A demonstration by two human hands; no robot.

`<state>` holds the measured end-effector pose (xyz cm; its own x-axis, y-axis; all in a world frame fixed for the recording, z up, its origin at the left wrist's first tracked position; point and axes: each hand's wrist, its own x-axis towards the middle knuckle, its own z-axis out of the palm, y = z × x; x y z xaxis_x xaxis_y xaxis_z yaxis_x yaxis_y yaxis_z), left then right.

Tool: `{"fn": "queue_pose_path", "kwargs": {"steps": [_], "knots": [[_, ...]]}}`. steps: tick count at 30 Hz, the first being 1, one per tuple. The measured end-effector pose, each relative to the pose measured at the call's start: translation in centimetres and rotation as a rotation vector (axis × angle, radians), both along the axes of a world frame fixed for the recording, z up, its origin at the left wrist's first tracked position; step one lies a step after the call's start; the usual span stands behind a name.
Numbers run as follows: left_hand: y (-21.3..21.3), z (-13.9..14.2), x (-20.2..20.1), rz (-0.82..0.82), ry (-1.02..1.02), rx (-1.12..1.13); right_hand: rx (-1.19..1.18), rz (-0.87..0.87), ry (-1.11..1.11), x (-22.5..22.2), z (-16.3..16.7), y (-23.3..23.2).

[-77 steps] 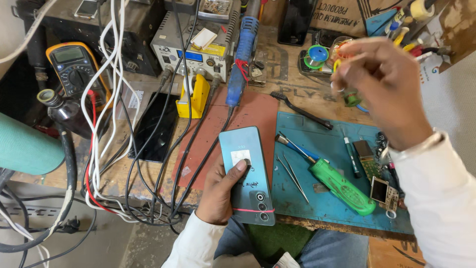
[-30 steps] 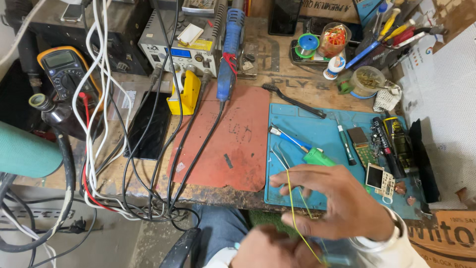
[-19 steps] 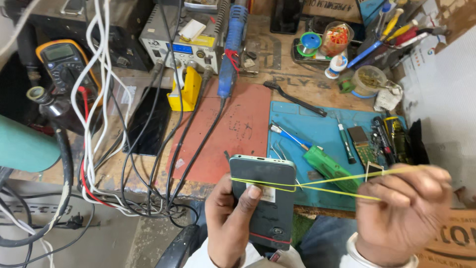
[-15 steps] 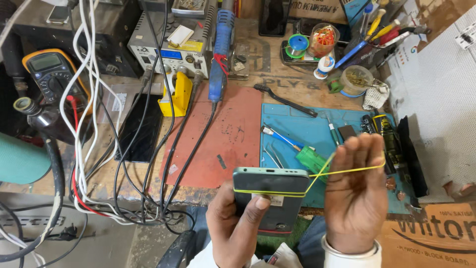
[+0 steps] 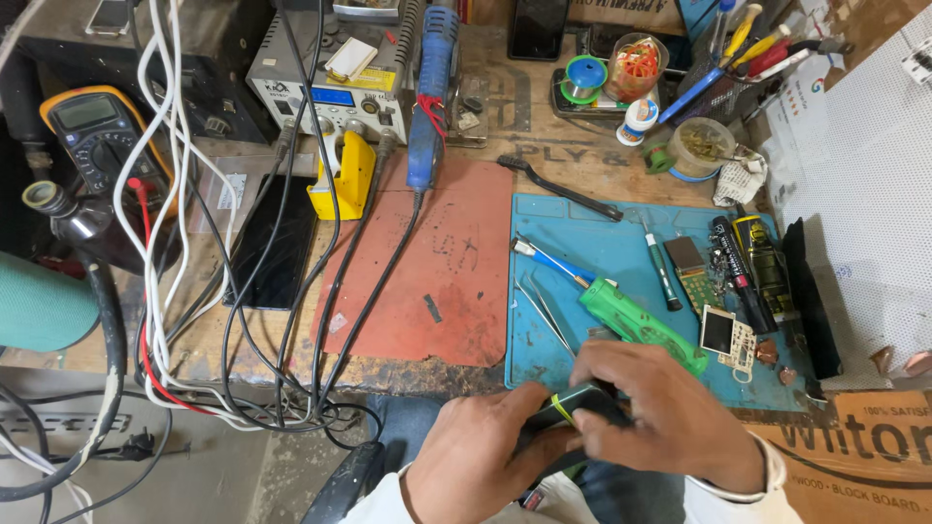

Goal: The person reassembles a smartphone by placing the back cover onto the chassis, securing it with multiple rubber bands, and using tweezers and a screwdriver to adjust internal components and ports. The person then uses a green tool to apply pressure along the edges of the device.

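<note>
Phone (image 5: 573, 408) with yellow band (image 5: 561, 406) on it | left hand (image 5: 476, 461) grips it | right hand (image 5: 670, 412) clasps top | below blue mat (image 5: 621, 243) | band looks on, hands not yet off

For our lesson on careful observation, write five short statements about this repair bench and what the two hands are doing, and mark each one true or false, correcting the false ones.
1. Both hands hold a dark phone at the bench's near edge. True.
2. A yellow rubber band crosses the phone. True.
3. The green screwdriver lies on the red mat. False: it lies on the blue mat.
4. The left hand rests on the yellow multimeter. False: the multimeter sits far left, untouched.
5. The right hand covers the phone from above. True.
</note>
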<state>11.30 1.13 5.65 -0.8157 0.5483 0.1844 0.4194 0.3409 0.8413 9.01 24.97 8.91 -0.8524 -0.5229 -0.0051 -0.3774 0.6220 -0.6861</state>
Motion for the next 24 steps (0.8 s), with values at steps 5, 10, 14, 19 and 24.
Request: {"fn": "queue_pose_path", "kwargs": {"steps": [5, 10, 14, 19, 24], "knots": [[0.0, 0.6, 0.1, -0.111, -0.19, 0.119, -0.775, -0.02, -0.118, 1.6, -1.7, -1.2], [0.3, 1.3, -0.1, -0.08, -0.274, 0.102, -0.874, 0.052, -0.454, 2.8, -3.2, -0.4], [0.1, 1.3, 0.0, -0.09, -0.362, 0.106, -0.774, 0.069, -0.451, 2.8, -4.6, 0.2], [-0.3, 0.5, -0.1, -0.082, -0.287, 0.076, -0.772, 0.041, -0.325, 3.0, -5.7, -0.2], [-0.1, 2.5, 0.3, 0.067, 0.162, -0.102, -0.812, -0.398, -0.085, 3.4, -4.0, -2.4]]}}
